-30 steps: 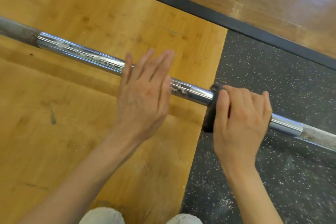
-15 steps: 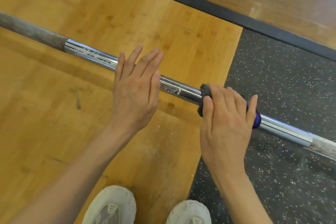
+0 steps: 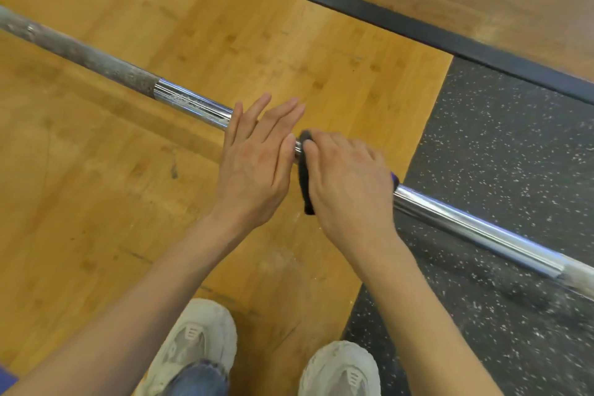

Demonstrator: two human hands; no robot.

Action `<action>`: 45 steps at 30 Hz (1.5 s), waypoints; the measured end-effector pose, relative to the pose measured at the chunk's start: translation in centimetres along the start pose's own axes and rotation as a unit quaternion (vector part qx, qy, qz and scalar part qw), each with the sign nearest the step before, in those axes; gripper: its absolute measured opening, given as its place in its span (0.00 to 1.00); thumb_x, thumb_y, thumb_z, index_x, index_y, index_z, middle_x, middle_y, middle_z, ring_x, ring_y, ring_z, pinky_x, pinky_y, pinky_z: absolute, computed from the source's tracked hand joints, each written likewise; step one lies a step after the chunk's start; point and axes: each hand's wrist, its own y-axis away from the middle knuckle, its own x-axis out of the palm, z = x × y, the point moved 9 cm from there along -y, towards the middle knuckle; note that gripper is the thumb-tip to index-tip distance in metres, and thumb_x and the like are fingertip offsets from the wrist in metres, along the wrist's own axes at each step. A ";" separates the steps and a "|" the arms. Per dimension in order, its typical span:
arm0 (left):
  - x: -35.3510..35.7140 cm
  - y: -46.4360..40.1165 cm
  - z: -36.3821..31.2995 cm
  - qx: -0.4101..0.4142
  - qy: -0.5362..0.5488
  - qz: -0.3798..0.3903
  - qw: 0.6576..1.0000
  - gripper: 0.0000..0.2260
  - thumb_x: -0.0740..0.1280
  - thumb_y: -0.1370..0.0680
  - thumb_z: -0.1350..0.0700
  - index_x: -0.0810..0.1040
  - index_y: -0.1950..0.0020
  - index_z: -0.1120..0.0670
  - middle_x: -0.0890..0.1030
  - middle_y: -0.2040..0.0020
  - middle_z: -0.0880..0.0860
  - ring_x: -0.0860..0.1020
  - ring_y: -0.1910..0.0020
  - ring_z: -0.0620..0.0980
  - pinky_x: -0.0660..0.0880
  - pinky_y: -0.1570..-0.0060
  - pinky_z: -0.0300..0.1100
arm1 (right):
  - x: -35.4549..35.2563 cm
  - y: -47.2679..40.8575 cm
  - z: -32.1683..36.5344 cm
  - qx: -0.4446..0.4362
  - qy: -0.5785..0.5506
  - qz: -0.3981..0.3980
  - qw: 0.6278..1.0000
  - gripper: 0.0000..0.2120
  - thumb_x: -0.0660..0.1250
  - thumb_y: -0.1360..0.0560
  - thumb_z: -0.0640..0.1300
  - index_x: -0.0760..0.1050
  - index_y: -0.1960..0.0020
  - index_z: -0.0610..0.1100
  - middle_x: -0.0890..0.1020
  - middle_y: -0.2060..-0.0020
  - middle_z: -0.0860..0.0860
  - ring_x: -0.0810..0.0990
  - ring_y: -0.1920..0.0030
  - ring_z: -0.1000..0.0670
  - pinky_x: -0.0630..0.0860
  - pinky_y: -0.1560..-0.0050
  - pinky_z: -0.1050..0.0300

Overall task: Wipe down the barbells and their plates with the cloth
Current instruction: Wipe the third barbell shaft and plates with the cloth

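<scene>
A long steel barbell (image 3: 466, 222) runs from upper left to lower right above the floor, shiny chrome in the middle and dull grey knurled at both ends. My right hand (image 3: 348, 183) grips a dark cloth (image 3: 305, 183) wrapped round the chrome part, with a bit of blue cloth showing at its right side. My left hand (image 3: 254, 164) rests flat on the bar just left of the cloth, fingers straight and spread, its little finger almost touching the right hand. No plates are in view.
Below the bar lies a wooden platform (image 3: 96, 202), with black speckled rubber matting (image 3: 514, 138) to the right. A dark strip (image 3: 385, 19) borders the far side. My two pale shoes (image 3: 199, 344) stand at the bottom edge.
My right hand has slid the cloth leftward along the bar, right up against the left hand. The view has shifted, showing more of the bar's dull left end.
</scene>
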 end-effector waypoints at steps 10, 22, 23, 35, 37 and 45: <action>-0.5 0.7 0.0 0.008 -0.017 0.060 0.998 0.21 0.49 0.14 0.53 0.71 0.24 0.53 0.72 0.26 0.47 0.63 0.23 0.50 0.43 0.22 0.40 | -0.9 3.0 -1.4 0.032 0.004 -0.115 0.993 0.20 0.49 0.15 0.49 0.77 0.35 0.45 0.82 0.48 0.48 0.78 0.51 0.43 0.72 0.38 0.43; -1.1 0.4 1.9 0.107 -0.079 0.099 0.986 0.24 0.46 0.14 0.49 0.65 0.21 0.55 0.64 0.20 0.51 0.57 0.20 0.52 0.46 0.21 0.50 | -0.5 4.1 -0.8 0.014 0.024 -0.187 0.982 0.15 0.55 0.14 0.48 0.78 0.39 0.43 0.81 0.52 0.47 0.76 0.51 0.44 0.70 0.41 0.44; -1.0 0.5 1.9 0.108 -0.072 0.093 0.987 0.24 0.46 0.14 0.49 0.66 0.22 0.55 0.65 0.21 0.51 0.58 0.20 0.52 0.46 0.21 0.50 | -0.4 3.8 -0.7 0.002 0.023 -0.192 0.981 0.16 0.54 0.14 0.48 0.78 0.40 0.43 0.81 0.53 0.47 0.76 0.53 0.44 0.70 0.42 0.45; -0.4 -1.5 1.8 0.136 -0.045 0.028 0.989 0.23 0.46 0.14 0.49 0.71 0.24 0.55 0.71 0.25 0.49 0.64 0.22 0.53 0.51 0.22 0.49 | -0.8 4.6 -2.3 -0.043 0.031 -0.297 0.953 0.17 0.55 0.14 0.45 0.70 0.28 0.41 0.79 0.42 0.45 0.72 0.41 0.45 0.60 0.27 0.48; -0.3 -2.0 1.8 0.141 -0.041 0.016 0.989 0.23 0.47 0.14 0.50 0.72 0.26 0.55 0.72 0.25 0.49 0.65 0.23 0.53 0.51 0.22 0.50 | 0.1 5.7 -3.9 -0.027 0.070 -0.294 0.953 0.17 0.55 0.13 0.46 0.66 0.25 0.45 0.73 0.33 0.47 0.69 0.32 0.44 0.52 0.22 0.47; 0.4 -4.5 1.4 0.146 -0.021 0.017 0.989 0.20 0.52 0.15 0.52 0.78 0.31 0.56 0.78 0.32 0.49 0.69 0.26 0.54 0.51 0.22 0.49 | 2.3 1.9 -1.5 -0.040 0.153 -0.317 0.935 0.21 0.56 0.13 0.46 0.59 0.21 0.47 0.65 0.25 0.49 0.62 0.24 0.44 0.44 0.20 0.45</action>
